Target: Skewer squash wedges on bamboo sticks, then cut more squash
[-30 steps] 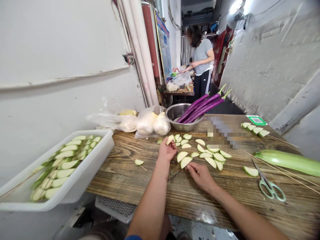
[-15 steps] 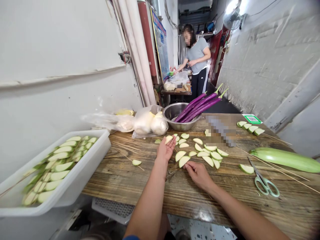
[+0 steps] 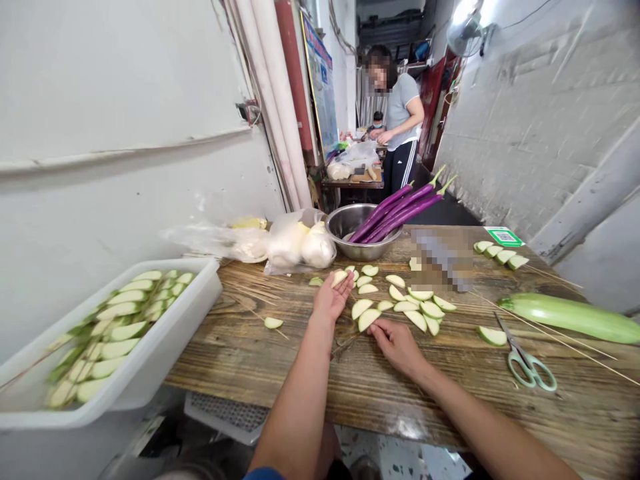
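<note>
Palm up over the middle of the wooden table (image 3: 220,353), my left hand (image 3: 331,293) holds a pale half-moon zucchini slice (image 3: 339,277) against its fingers. My right hand (image 3: 397,343) is closed in a pinch at the lower right edge of another zucchini slice (image 3: 369,320); whether a thin skewer is also in its fingers cannot be made out. A further zucchini slice (image 3: 361,308) sits just beyond that one. Several loose zucchini slices (image 3: 404,307) with green rims lie spread ahead and to the right of my hands.
Left stands a white tub (image 3: 213,277) of skewered slices. Bare skewers (image 3: 255,287), bagged white food (image 3: 300,243) and a steel bowl (image 3: 345,248) of purple eggplants (image 3: 395,217) lie behind. Right are scissors (image 3: 530,370), a whole zucchini (image 3: 570,318) and a blurred blade (image 3: 440,259). A person (image 3: 400,113) stands beyond.
My hands stay almost in place, with the same slices at them. The person at the back has bent forward and brought both hands together over the far table.
</note>
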